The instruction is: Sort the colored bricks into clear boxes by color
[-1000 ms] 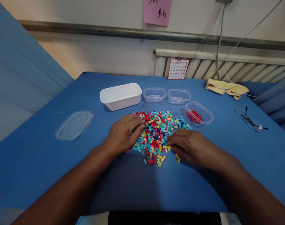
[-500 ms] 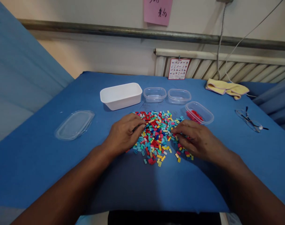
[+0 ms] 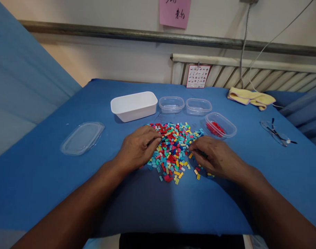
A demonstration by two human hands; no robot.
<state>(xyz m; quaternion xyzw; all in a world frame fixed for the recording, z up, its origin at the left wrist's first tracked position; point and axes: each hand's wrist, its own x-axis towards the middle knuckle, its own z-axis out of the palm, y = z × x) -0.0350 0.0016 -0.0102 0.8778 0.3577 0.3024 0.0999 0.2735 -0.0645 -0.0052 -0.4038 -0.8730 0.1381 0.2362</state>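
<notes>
A spread-out pile of small toy building bricks [image 3: 170, 152] in red, yellow, teal, blue and pink lies before me. My left hand [image 3: 137, 149] rests at its left edge, thumb and fingertips drawn together over the bricks; whatever is between them is hidden. On the right side of the pile, my right hand [image 3: 217, 155] has its fingers curled and bunched among the bricks, and I cannot make out what they grip. Beyond that hand stands a clear plastic tub [image 3: 229, 128] with red bricks [image 3: 215, 129] inside.
Behind the pile stand a long white bin [image 3: 134, 112] and two clear tubs, one left [image 3: 171, 108] and one right [image 3: 198, 110]. Clear lids [image 3: 82, 138] lie at left. Eyeglasses [image 3: 276, 133] and a yellow cloth [image 3: 251, 98] lie at right on the blue-covered table [image 3: 144, 214].
My right hand has shifted slightly left and its fingers have drawn closer together, with a yellow brick now showing by the fingertips. My left hand stays in place.
</notes>
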